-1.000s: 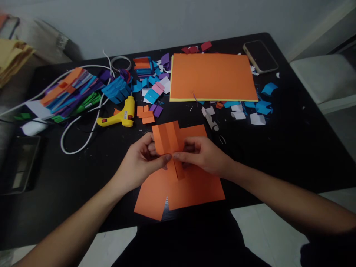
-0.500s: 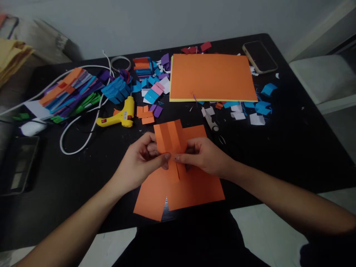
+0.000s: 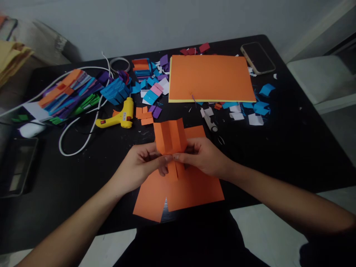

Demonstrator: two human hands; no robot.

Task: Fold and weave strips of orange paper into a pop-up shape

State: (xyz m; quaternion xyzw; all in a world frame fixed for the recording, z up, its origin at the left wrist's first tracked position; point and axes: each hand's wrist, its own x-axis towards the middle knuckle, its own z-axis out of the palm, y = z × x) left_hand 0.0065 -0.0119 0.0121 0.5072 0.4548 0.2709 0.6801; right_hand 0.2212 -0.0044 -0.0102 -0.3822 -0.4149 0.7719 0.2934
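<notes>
Between my two hands is a creased piece of orange paper (image 3: 170, 135), its upper part standing up in lengthwise folds and its lower part showing a slit. My left hand (image 3: 146, 161) pinches its left side, thumb in front and fingers behind. From the right, my right hand (image 3: 204, 155) grips it the same way, and the two thumb tips nearly meet at the middle. Some fingers are hidden behind the paper. Beneath lie flat orange sheets (image 3: 194, 193), one of them angled off to the lower left.
A yellow glue gun (image 3: 118, 116) lies left of my hands. Behind are an orange sheet on a yellow one (image 3: 211, 78), a phone (image 3: 258, 57) and colored paper scraps (image 3: 151, 96). Bundled strips (image 3: 72, 91) and a white cable (image 3: 62, 137) are at left. A grey-handled tool (image 3: 210, 122) lies behind my right hand.
The held orange paper has bent at the thumbs, its upper part opening wider with the side folds raised. My left hand has shifted slightly, and the thumbs have come closer together.
</notes>
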